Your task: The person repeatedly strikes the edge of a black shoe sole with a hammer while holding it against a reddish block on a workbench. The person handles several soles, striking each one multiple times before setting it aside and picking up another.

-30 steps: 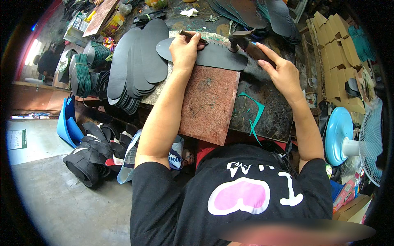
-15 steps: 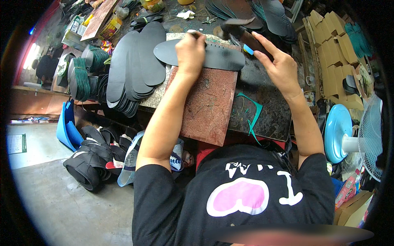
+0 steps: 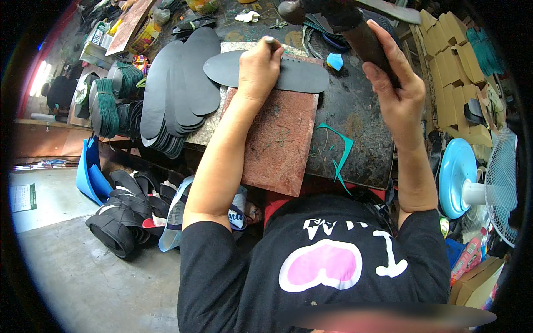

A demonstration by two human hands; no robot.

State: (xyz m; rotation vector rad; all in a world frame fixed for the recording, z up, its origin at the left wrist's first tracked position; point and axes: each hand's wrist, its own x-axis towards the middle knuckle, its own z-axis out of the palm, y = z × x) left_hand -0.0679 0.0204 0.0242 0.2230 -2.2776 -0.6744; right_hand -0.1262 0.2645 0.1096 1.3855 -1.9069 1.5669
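A dark grey shoe sole (image 3: 304,79) lies crosswise on the reddish-brown board (image 3: 276,150), with a row of small holes near its far edge. My left hand (image 3: 257,72) is closed around a thin punch (image 3: 270,40), whose pale top pokes up above my fingers; its lower tip is hidden behind the hand. To the right, my right hand (image 3: 401,97) is wrapped around the dark handle of a hammer (image 3: 371,47). The hammer is lifted, its head near the upper edge of the view, apart from the punch.
Stacked grey soles (image 3: 180,89) lie left of the board. A blue scrap (image 3: 335,61) and a green offcut (image 3: 345,158) lie on the dark table (image 3: 363,130). Bundles tied with green cord (image 3: 104,108) stand at far left. Cardboard boxes (image 3: 452,72) and a blue fan (image 3: 456,177) are at right.
My right hand has raised the hammer up and to the right, away from the punch. The left hand with the punch stays over nearly the same spot on the sole.
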